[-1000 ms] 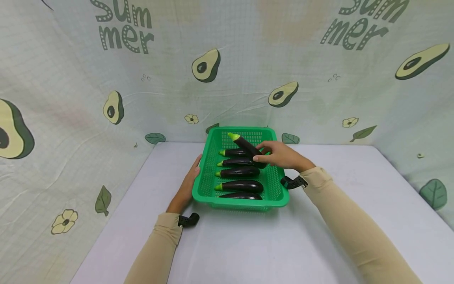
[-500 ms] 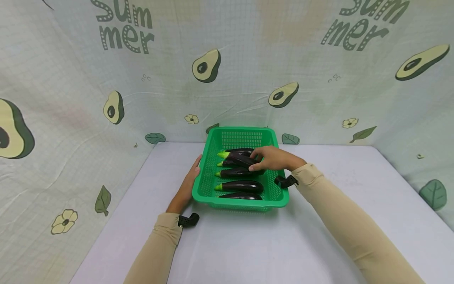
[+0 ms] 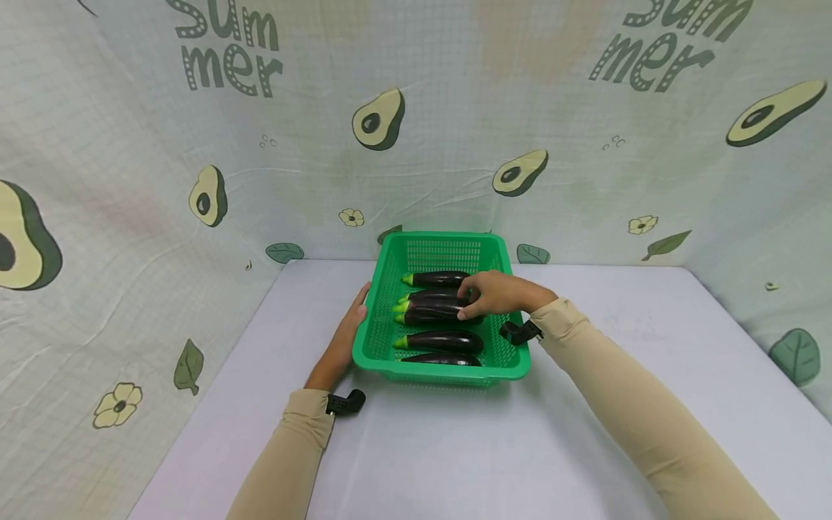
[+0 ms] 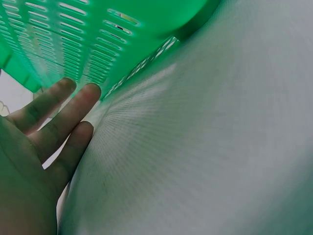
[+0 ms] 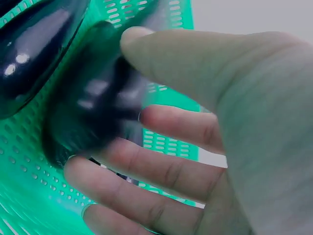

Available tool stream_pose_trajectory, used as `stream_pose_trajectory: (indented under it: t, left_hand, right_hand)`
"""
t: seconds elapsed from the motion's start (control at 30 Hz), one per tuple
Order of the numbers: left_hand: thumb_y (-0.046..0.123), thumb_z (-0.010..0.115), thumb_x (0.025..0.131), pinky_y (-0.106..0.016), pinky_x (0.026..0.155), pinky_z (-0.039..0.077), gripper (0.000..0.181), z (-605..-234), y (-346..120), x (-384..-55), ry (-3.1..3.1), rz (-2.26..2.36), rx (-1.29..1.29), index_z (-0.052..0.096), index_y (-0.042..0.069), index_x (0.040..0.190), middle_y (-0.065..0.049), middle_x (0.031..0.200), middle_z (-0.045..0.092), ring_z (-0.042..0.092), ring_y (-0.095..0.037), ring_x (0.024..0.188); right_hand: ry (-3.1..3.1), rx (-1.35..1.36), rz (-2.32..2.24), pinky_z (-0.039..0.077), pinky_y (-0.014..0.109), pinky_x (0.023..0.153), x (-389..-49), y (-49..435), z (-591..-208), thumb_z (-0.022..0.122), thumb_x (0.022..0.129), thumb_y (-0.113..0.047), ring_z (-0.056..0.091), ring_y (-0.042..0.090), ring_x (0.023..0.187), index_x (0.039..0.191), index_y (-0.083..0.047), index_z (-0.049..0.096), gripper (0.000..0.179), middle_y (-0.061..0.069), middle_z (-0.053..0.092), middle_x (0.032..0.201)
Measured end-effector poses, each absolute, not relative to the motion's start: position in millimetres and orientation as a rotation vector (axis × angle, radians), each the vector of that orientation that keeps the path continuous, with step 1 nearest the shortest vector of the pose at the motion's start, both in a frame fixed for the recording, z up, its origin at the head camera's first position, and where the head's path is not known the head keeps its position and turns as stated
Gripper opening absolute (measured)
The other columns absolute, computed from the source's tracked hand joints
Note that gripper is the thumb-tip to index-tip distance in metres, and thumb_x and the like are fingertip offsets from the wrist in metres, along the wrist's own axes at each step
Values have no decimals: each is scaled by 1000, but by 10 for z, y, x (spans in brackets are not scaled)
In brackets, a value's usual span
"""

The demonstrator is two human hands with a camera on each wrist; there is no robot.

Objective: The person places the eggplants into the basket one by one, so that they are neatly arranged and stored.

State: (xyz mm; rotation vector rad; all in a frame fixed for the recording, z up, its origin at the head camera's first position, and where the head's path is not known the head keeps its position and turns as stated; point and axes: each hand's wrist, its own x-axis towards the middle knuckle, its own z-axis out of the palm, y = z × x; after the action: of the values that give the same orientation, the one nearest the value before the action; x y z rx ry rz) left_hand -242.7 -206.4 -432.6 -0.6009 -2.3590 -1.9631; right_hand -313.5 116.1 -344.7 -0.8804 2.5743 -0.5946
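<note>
A green plastic basket [image 3: 448,373] holds several dark purple eggplants with bright green stem ends, lying crosswise. My right hand [image 3: 500,292] reaches in over the basket's right side. Its thumb and fingers grip the blunt end of one eggplant [image 3: 434,309], which lies against its neighbours in the middle of the row. In the right wrist view this hand's fingers [image 5: 142,191] spread under the blurred eggplant end, thumb on the other side. My left hand [image 3: 343,336] rests along the basket's left outer wall. Its fingers [image 4: 63,122] are straight and near the slotted wall in the left wrist view.
One eggplant [image 3: 445,340] lies nearer the front of the basket, and another [image 3: 437,279] lies toward the back. The basket stands on a white-covered table [image 3: 422,448]. Behind it hangs a cloth [image 3: 442,195] printed with avocados, leaves and lettering.
My right hand has lowered the tilted eggplant into the basket and brought it level, moving slightly left and toward the front. The left hand and basket have stayed put.
</note>
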Motion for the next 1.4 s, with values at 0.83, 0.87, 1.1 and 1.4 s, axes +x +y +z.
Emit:
stream_pose_trajectory:
  t: [0.83, 0.87, 1.1, 1.4]
  left_hand:
    - [39, 23, 110, -55, 117, 12, 56, -4640, -2101, -2599, -2306, -1960, -613, 11, 25, 163, 1, 167, 12, 10, -22, 151]
    - [38, 23, 111, -54, 117, 12, 56, -4636, -2101, -2596, -2300, -1966, -615, 11, 24, 163, 1, 167, 12, 10, -21, 151]
    - [39, 23, 110, -53, 117, 13, 55, -4627, -2108, -2571, -2310, -1968, -591, 12, 27, 163, 3, 166, 12, 11, -21, 150]
    - [40, 22, 110, -54, 118, 9, 56, -4641, -2107, -2591, -2326, -1917, -590, 11, 24, 163, 2, 167, 12, 8, -21, 151]
  right_hand:
    - [2560, -894, -941, 53, 45, 81, -3052, 1381, -3367, 65, 99, -39, 66, 30, 95, 132, -11, 63, 43, 9, 70, 107]
    - [2552, -878, -986, 53, 46, 82, -3045, 1406, -3360, 65, 99, -39, 66, 31, 97, 133, -11, 62, 43, 9, 69, 107]
    - [2549, -814, -1241, 55, 45, 84, -2977, 1632, -3355, 64, 99, -37, 66, 37, 101, 134, -8, 60, 45, 11, 68, 114]
    - [2617, -664, -1480, 55, 37, 82, -2824, 1970, -3491, 66, 98, -38, 68, 29, 102, 135, -4, 58, 51, 15, 68, 120]
